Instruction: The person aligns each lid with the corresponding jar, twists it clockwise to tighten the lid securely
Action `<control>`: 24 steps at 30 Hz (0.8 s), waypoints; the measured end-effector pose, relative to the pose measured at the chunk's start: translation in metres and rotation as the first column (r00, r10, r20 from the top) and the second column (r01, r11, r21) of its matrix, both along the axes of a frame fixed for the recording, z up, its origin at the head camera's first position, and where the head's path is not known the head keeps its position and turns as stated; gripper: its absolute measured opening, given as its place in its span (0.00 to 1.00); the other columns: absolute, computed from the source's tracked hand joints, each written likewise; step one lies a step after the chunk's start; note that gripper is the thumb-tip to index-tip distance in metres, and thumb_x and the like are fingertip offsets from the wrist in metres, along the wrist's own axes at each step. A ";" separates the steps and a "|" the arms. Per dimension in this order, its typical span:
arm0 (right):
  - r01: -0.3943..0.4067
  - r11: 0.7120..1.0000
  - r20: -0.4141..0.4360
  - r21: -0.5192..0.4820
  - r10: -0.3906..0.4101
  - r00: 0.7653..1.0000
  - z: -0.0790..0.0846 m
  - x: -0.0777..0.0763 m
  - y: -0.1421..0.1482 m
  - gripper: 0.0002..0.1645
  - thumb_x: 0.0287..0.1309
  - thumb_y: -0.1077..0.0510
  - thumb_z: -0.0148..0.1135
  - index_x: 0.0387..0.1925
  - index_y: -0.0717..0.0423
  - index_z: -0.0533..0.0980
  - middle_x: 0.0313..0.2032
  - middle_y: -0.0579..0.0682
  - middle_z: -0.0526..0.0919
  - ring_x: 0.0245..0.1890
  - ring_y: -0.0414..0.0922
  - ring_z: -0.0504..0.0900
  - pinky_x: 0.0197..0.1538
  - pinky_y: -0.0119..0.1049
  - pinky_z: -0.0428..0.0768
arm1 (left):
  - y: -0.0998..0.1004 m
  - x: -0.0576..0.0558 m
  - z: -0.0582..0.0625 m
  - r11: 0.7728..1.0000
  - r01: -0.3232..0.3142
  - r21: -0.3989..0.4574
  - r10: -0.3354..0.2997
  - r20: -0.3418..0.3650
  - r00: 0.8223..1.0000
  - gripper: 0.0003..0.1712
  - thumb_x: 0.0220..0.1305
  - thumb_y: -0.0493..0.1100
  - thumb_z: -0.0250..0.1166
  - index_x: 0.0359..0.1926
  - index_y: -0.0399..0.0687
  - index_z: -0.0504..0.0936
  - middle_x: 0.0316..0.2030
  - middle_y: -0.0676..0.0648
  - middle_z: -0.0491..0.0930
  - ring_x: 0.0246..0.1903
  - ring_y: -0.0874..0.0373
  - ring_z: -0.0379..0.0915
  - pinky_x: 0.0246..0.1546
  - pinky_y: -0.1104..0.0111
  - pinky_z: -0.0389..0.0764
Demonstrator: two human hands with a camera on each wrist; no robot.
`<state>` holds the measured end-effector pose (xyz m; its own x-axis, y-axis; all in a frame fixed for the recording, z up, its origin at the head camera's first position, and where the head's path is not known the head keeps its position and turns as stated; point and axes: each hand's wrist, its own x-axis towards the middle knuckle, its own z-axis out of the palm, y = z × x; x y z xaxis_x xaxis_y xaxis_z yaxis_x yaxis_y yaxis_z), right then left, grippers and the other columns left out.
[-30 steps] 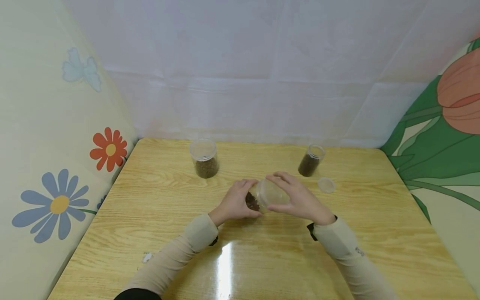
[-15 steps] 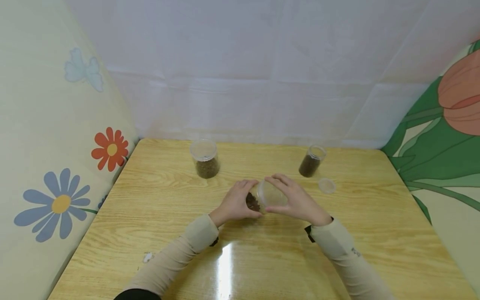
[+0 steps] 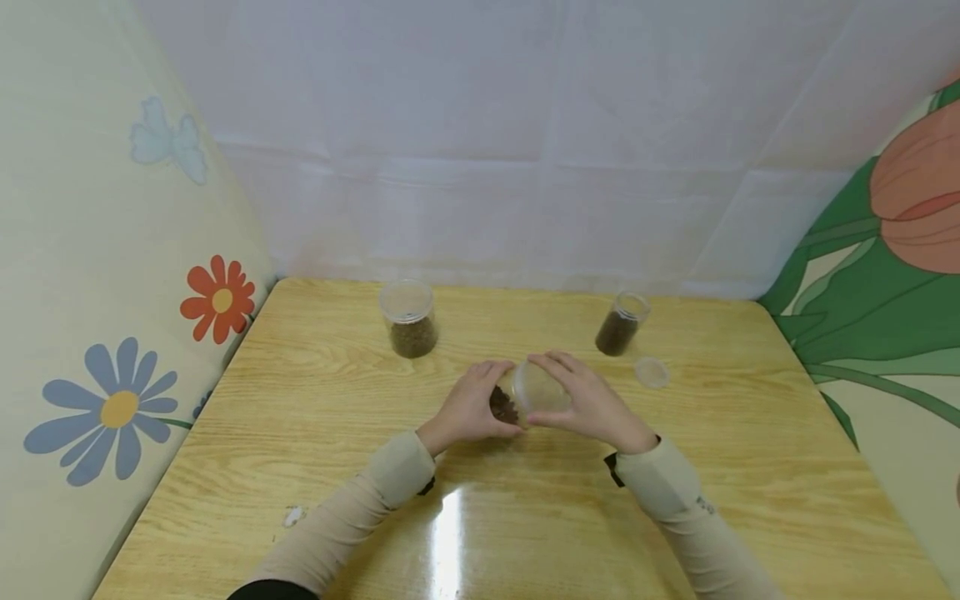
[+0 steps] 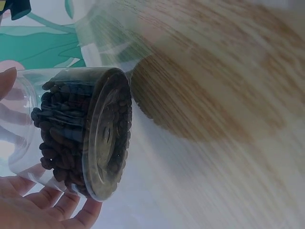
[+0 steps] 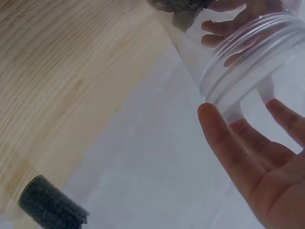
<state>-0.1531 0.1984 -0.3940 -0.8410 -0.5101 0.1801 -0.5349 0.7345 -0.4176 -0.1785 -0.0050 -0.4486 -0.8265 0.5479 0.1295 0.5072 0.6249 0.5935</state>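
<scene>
A clear plastic jar [image 3: 507, 406] of dark brown beans, which look like coffee beans, is held over the table between both hands. It leans with its mouth toward the right. My left hand [image 3: 472, 406] grips the jar around its body, fingers on one side and thumb on the other. With fingers and thumb spread around its edge, my right hand [image 3: 592, 404] holds the clear round lid [image 3: 543, 388] at the mouth. The left wrist view shows the beans [image 4: 59, 138] gathered toward the jar's base. Ringed ridges around the jar's mouth [image 5: 248, 50] show in the right wrist view.
A wide clear jar [image 3: 409, 321], partly filled with brown grains, stands at the back left of the wooden table [image 3: 337, 392]. A narrower jar [image 3: 621, 325] of dark beans stands at the back right, with a small clear disc [image 3: 651, 372] lying beside it.
My right hand has shifted slightly left with the lid, closer to my left hand, and its wrist has turned a little. The left hand and the jar stay nearly in place.
</scene>
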 end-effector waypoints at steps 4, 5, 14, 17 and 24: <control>0.029 0.999 0.000 -0.016 -0.029 1.000 0.001 0.001 -0.002 0.49 0.40 0.39 0.69 0.62 0.58 0.64 0.55 0.63 0.70 0.52 0.60 0.71 0.49 0.55 0.73 | 0.000 0.000 0.000 1.000 0.001 -0.007 -0.001 -0.012 1.000 0.53 0.36 0.56 0.76 0.63 0.44 0.62 0.58 0.42 0.66 0.55 0.46 0.61 0.53 0.51 0.67; 0.036 0.999 0.001 -0.021 -0.036 0.999 0.002 0.002 -0.003 0.49 0.40 0.39 0.69 0.61 0.58 0.65 0.54 0.63 0.71 0.51 0.60 0.72 0.49 0.55 0.73 | 0.000 0.000 0.000 1.000 0.002 -0.009 -0.002 -0.016 1.000 0.53 0.36 0.56 0.76 0.63 0.44 0.62 0.58 0.42 0.66 0.55 0.46 0.61 0.53 0.51 0.68; 0.117 0.993 0.044 -0.019 -0.116 0.992 0.001 0.003 -0.008 0.47 0.45 0.37 0.65 0.60 0.62 0.65 0.55 0.64 0.71 0.51 0.61 0.72 0.50 0.55 0.72 | 0.000 0.002 0.001 1.000 0.015 -0.023 -0.016 -0.048 0.999 0.53 0.36 0.56 0.76 0.62 0.44 0.62 0.57 0.42 0.67 0.55 0.46 0.62 0.53 0.51 0.68; 0.179 0.984 0.080 -0.015 -0.177 0.981 -0.001 0.003 -0.010 0.46 0.49 0.35 0.60 0.59 0.65 0.65 0.55 0.66 0.70 0.51 0.62 0.71 0.51 0.56 0.71 | 0.001 0.003 0.002 0.999 0.015 -0.038 -0.017 -0.057 0.998 0.53 0.37 0.57 0.75 0.63 0.44 0.61 0.57 0.42 0.67 0.55 0.46 0.63 0.53 0.52 0.68; 0.250 0.968 0.097 0.003 -0.249 0.964 -0.003 0.002 -0.014 0.47 0.51 0.34 0.58 0.58 0.70 0.65 0.53 0.68 0.72 0.50 0.62 0.73 0.51 0.55 0.71 | 0.001 0.003 0.003 0.998 0.012 -0.056 -0.016 -0.071 0.997 0.54 0.37 0.58 0.75 0.63 0.44 0.61 0.57 0.41 0.67 0.56 0.46 0.63 0.54 0.53 0.68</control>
<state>-0.1507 0.1848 -0.3969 -0.9549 -0.2810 0.0959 -0.2926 0.8354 -0.4653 -0.1755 -0.0035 -0.4459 -0.8085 0.5673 0.1567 0.5557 0.6483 0.5205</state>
